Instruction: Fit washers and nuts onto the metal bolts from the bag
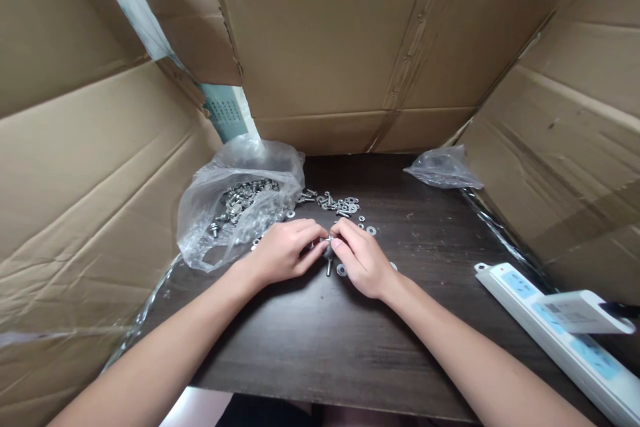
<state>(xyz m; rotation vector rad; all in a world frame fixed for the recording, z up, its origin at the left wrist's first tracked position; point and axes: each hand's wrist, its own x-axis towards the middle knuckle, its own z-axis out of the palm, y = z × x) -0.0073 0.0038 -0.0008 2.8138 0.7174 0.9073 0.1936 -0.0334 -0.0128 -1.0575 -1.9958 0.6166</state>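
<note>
My left hand (286, 250) and my right hand (361, 257) meet at the middle of a dark wooden table (310, 340). Both are pinched together around a small metal bolt (329, 265), whose shank points down toward me between the fingertips. A washer (341, 271) lies on the table just beside my right thumb. Behind the hands, a loose scatter of bolts and washers (340, 205) lies on the table. To the left, an open clear plastic bag (240, 210) holds a heap of the same metal hardware.
Cardboard walls (345, 47) stand around the table at the left, back and right. A crumpled, smaller plastic bag (444, 168) lies at the back right. A white power strip (560, 327) with a white plug block on it lies at the right front edge.
</note>
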